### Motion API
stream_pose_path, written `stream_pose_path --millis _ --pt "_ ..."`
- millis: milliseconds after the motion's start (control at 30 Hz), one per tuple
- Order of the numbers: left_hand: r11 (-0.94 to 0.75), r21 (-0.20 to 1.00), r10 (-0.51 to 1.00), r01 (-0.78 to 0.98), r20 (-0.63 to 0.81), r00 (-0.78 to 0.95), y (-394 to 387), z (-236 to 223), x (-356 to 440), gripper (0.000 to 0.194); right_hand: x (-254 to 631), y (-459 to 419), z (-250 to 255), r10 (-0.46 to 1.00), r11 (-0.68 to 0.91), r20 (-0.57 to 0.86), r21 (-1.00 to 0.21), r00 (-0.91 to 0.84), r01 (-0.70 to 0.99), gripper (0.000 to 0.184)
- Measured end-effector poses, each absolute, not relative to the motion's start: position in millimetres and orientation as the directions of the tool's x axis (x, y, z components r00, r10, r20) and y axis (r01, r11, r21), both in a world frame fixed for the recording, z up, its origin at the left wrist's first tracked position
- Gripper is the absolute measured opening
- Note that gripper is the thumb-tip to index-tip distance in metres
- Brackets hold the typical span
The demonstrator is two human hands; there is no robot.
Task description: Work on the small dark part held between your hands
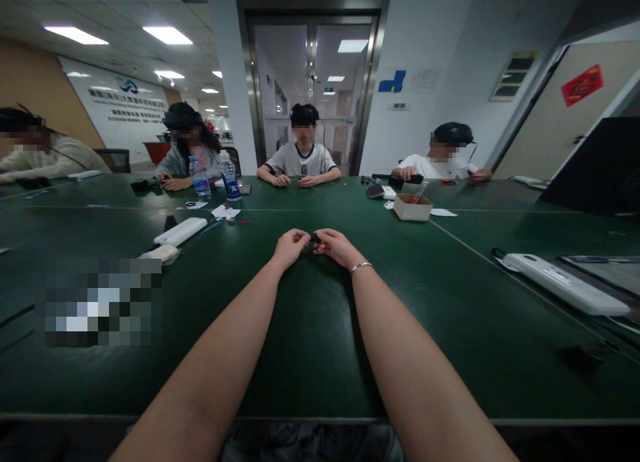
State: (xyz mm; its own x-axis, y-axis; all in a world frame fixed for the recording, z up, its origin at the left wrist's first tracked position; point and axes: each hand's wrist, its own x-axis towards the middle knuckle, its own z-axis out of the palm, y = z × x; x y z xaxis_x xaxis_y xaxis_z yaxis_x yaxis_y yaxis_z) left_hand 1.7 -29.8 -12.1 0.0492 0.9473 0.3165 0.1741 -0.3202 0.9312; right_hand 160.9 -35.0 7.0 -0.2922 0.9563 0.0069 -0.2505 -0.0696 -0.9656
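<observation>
Both my arms reach out over the green tabletop (310, 355), with the hands close together near its middle. Between the fingertips is a small black object (315, 237), too small and dark for its kind to be told. My left hand (291, 246) pinches its left end, thumb and fingers closed. The other end is gripped by my right hand (337, 246), whose fingers are curled in. A silver bracelet (361, 267) circles the right wrist. The fingers hide part of the black object.
Two plastic bottles (230, 177), paper scraps (225, 212) and a white power strip (181, 231) lie to the left. On the right are a small cardboard box (413, 207) and a long white device (565, 282). Several people sit across the table, one directly opposite (300, 162).
</observation>
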Motion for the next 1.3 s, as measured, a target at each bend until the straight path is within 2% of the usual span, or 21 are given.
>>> stream_pose_path --millis 367,467,533,600,667,767,833,933,1000,1067,1167,1233,1300 --pt "-0.305 0.929 0.952 0.208 0.302 0.047 -27.0 -14.2 0.7 0.021 164.8 -30.2 0.0 0.947 -0.012 0.066 -0.971 -0.316 -0.24 0.015" --pt "-0.323 0.904 0.942 0.28 0.335 0.005 -29.8 -13.3 -1.9 0.024 160.1 -30.4 -1.8 0.947 0.043 0.081 -0.991 -0.312 -0.126 0.017" --pt "-0.328 0.882 0.935 0.338 0.354 -0.019 -34.2 -11.6 -3.5 0.027 154.0 -32.9 -2.7 0.956 0.119 0.1 -0.992 -0.277 0.051 0.017" --pt "-0.323 0.86 0.931 0.395 0.363 -0.029 -39.8 -9.3 -3.9 0.027 146.0 -37.5 -3.2 0.959 0.24 0.18 -0.926 -0.216 0.291 0.018" --pt "-0.315 0.838 0.93 0.446 0.365 -0.029 -44.9 -6.9 -2.9 0.024 137.2 -43.5 -2.9 0.938 0.346 0.289 -0.775 -0.191 0.529 0.019" --pt "-0.304 0.819 0.931 0.486 0.364 -0.033 -50.8 -3.7 -1.5 0.021 125.7 -53.7 -0.1 0.911 0.389 0.346 -0.551 -0.222 0.738 0.015" --pt "-0.275 0.842 0.945 0.465 0.324 -0.029 -56.1 -1.1 -3.4 0.022 122.9 -62.7 4.4 0.902 0.408 0.337 -0.465 -0.269 0.786 0.014" --pt "-0.148 0.917 0.987 0.371 0.159 -0.001 -71.9 5.1 -14.6 0.028 132.3 -85.7 18.6 0.862 0.507 0.254 -0.388 -0.439 0.77 0.021" --pt "-0.052 0.952 0.999 0.302 0.051 0.01 -89.3 11.0 -28.5 0.032 149.4 -110.1 35.1 0.794 0.594 0.15 -0.392 -0.589 0.702 0.026" --pt "0.035 0.971 0.999 0.237 -0.039 0.009 -111.2 18.3 -46.4 0.036 174.6 -141.3 57.0 0.751 0.613 0.075 -0.45 -0.656 0.65 0.024" --pt "0.172 0.963 0.985 0.207 -0.172 -0.018 -149.3 30.2 -76.3 0.041 227.2 -195.9 91.9 0.819 0.553 0.188 -0.511 -0.542 0.658 0.026" --pt "0.238 0.943 0.971 0.231 -0.232 -0.051 -176.5 36.8 -95.5 0.045 272.4 -232.3 107.4 0.892 0.445 0.313 -0.48 -0.326 0.756 0.032" --pt "0.274 0.925 0.961 0.264 -0.255 -0.102 -203.8 40.7 -113.5 0.047 324.9 -264.2 109.8 0.897 0.269 0.439 -0.438 -0.057 0.858 0.04"
